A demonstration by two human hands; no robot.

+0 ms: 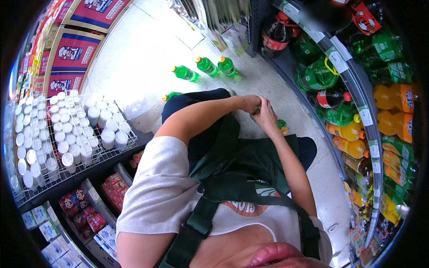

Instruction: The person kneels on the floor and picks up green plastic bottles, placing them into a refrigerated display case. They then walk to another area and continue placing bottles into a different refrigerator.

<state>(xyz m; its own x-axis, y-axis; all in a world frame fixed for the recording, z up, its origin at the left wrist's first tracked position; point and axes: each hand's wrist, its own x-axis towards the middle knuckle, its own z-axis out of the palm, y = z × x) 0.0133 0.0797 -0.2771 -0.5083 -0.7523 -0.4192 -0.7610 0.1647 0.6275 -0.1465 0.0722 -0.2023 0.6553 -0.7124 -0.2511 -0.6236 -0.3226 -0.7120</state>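
My left hand (249, 104) and my right hand (266, 117) meet over my bent knees, fingers curled around a small green item (257, 110) that they mostly hide; its kind cannot be told. Just beyond my right hand a green plastic bottle with a yellow cap (282, 126) shows partly near the floor. Ahead on the floor stand several green soda bottles with yellow-orange caps, among them one at the left (185, 73), one in the middle (207, 67) and one at the right (228, 67). Another green bottle (172, 95) is partly behind my left knee.
At the right a drinks shelf (363, 110) holds cola, green and orange soda bottles. A wire rack (97, 152) of white lidded tubs stands at the left, above shelves of red packs (114, 187). Printed cartons (72, 52) are stacked at the upper left; a clear plastic bag (142, 105) lies nearby.
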